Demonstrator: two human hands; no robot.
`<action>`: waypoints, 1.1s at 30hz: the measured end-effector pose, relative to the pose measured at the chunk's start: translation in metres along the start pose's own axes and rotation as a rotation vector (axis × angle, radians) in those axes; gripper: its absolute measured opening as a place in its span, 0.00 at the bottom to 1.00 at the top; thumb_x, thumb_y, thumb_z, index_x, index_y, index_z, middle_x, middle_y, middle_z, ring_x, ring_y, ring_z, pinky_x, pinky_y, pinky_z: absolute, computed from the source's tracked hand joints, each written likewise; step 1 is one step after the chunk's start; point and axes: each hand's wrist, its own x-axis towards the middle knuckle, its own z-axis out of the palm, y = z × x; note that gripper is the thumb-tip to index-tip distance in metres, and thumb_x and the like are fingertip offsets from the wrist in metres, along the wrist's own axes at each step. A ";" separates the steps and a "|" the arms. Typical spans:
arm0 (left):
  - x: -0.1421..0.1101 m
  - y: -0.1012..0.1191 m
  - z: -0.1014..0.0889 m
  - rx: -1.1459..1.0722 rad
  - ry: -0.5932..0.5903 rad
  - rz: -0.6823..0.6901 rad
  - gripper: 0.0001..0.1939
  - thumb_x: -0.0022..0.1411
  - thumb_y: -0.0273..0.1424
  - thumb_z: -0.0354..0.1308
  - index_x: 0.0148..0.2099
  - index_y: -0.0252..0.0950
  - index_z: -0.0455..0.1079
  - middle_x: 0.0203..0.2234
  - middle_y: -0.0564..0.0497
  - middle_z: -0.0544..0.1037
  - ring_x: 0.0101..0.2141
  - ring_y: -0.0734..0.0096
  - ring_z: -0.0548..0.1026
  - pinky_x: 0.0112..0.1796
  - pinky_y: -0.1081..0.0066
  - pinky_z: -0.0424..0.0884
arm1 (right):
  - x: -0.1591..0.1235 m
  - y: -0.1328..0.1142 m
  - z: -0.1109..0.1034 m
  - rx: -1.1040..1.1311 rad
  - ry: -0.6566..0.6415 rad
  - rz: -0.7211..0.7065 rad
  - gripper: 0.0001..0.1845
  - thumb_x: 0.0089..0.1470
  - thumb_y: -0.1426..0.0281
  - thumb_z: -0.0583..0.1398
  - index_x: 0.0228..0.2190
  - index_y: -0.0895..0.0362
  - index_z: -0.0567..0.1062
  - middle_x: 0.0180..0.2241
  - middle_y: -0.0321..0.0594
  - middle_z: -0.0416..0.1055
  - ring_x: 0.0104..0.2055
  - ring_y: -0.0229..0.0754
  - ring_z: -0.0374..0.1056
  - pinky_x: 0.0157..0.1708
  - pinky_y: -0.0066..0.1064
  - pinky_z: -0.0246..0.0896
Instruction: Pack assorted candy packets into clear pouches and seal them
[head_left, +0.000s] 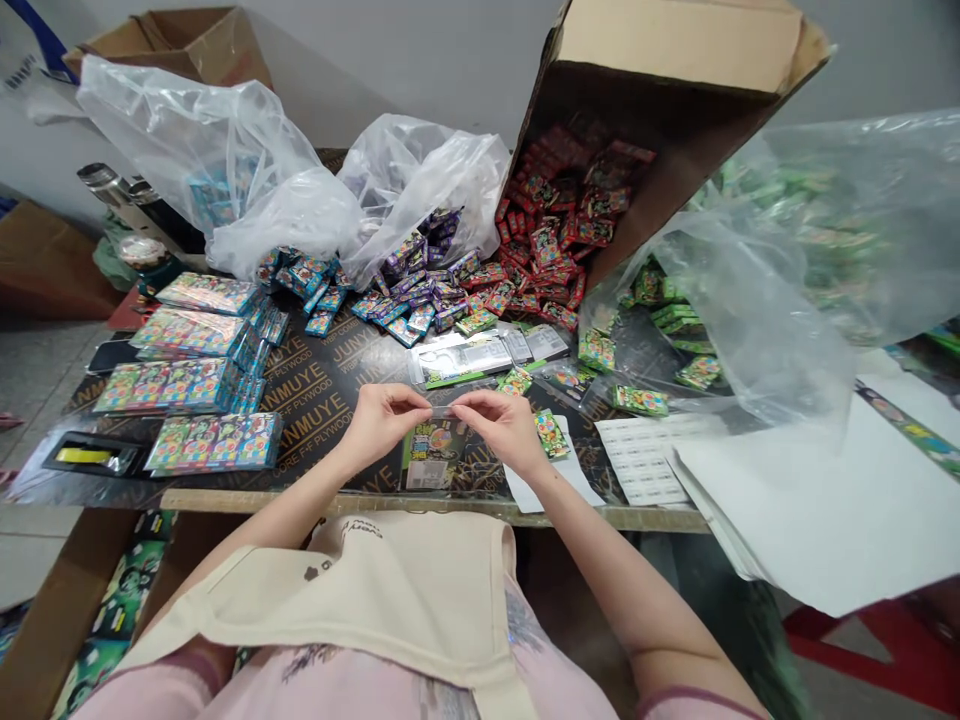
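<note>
My left hand and my right hand meet at the middle of the table, thumbs and forefingers pinched close together. Between them they grip the top edge of a clear plastic bag, in which a dark printed card with a green edge shows. Just beyond my fingers lie silver and green flat packs in clear plastic. A small green printed packet rests on white paper to the right of my right hand.
Stacks of wrapped printed packs stand at the left. Behind are piles of blue packets, purple packets and red packets, the red spilling from a tipped cardboard box. At right are a sticker sheet and large white sheets.
</note>
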 end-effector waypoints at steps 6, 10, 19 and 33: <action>-0.015 -0.010 -0.003 0.305 0.019 0.428 0.05 0.58 0.29 0.61 0.32 0.34 0.77 0.35 0.41 0.82 0.34 0.65 0.80 0.37 0.68 0.77 | -0.014 0.016 -0.005 -0.119 -0.029 -0.185 0.08 0.51 0.66 0.64 0.35 0.52 0.80 0.41 0.41 0.78 0.42 0.45 0.75 0.40 0.36 0.72; -0.015 -0.018 -0.008 0.265 0.039 0.435 0.06 0.59 0.30 0.60 0.32 0.35 0.77 0.32 0.44 0.82 0.31 0.68 0.80 0.34 0.71 0.77 | -0.018 0.024 0.005 -0.188 0.069 -0.328 0.09 0.55 0.70 0.60 0.38 0.50 0.79 0.41 0.40 0.78 0.45 0.43 0.73 0.48 0.39 0.69; -0.028 -0.069 -0.030 0.000 0.574 -0.113 0.10 0.53 0.35 0.64 0.32 0.32 0.76 0.30 0.47 0.81 0.33 0.68 0.78 0.38 0.67 0.74 | 0.084 0.041 0.058 -0.263 -0.180 -0.269 0.17 0.57 0.63 0.57 0.48 0.51 0.74 0.46 0.42 0.74 0.46 0.44 0.70 0.45 0.37 0.65; -0.050 -0.119 -0.005 0.634 -0.317 0.168 0.39 0.48 0.45 0.66 0.60 0.38 0.62 0.60 0.37 0.63 0.61 0.47 0.57 0.60 0.40 0.45 | 0.233 0.074 0.101 -1.328 -0.404 -0.582 0.21 0.59 0.74 0.48 0.50 0.68 0.70 0.43 0.58 0.70 0.47 0.56 0.57 0.49 0.47 0.46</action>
